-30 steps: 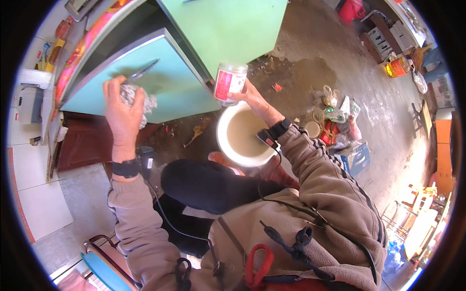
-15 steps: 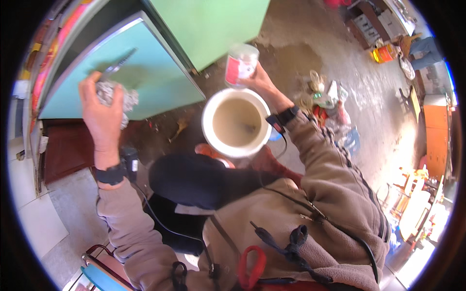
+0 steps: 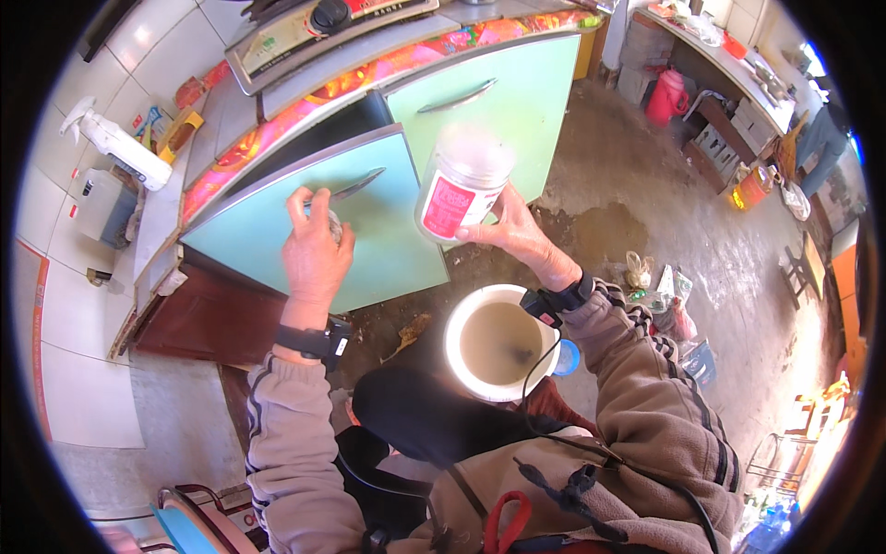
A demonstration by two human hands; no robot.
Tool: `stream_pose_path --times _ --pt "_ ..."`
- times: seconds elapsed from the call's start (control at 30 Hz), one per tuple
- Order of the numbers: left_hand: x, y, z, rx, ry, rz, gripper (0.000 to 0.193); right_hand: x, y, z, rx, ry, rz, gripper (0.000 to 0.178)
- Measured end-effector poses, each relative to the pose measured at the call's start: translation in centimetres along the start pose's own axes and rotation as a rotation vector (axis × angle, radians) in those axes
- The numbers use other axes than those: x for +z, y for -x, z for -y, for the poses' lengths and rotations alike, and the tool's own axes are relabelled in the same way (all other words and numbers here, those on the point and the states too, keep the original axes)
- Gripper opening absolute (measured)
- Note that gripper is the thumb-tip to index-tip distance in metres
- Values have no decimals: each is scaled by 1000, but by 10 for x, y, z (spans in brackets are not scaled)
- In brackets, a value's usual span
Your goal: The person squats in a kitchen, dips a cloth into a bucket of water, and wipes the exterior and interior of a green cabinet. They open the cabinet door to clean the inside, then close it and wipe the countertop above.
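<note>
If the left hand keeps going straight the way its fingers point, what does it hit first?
Most likely the open turquoise cabinet door, near its metal handle; the left hand looks close to it, though depth is unclear.

The left hand [image 3: 314, 254] is raised before the open cabinet door [image 3: 277, 245], just under its handle [image 3: 355, 185], its grip closed on a small object that cannot be made out. To its right, the right hand [image 3: 517, 235] holds a jar [image 3: 459, 189] upright, in front of the second cabinet door [image 3: 498, 102]. Below the jar, near the right wrist, a bucket [image 3: 457, 319] of liquid stands on the floor [image 3: 646, 194]. Above the doors runs the surface [image 3: 231, 111], with a stove [image 3: 323, 28] on it and a spray bottle [image 3: 115, 143] toward its left end. Scattered packets [image 3: 660, 295] lie on the floor right of the bucket.
</note>
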State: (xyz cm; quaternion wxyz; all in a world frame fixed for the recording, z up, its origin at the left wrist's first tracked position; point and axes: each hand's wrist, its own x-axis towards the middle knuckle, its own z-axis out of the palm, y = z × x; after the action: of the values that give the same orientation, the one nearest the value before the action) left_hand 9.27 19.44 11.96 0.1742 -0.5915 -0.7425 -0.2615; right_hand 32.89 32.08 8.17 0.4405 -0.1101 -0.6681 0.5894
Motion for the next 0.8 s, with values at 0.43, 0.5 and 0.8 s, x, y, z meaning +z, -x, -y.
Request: stream_pose_path --times 0.43,0.5,0.8 --pt "-6 -1 6 -57 264 77 70 8 3 22 100 -26 88 84" --pt "-12 4 12 -33 414 171 68 16 -14 25 22 7 124 88" --pt "-24 25 14 -366 912 211 54 130 -153 65 -527 329 141 100"
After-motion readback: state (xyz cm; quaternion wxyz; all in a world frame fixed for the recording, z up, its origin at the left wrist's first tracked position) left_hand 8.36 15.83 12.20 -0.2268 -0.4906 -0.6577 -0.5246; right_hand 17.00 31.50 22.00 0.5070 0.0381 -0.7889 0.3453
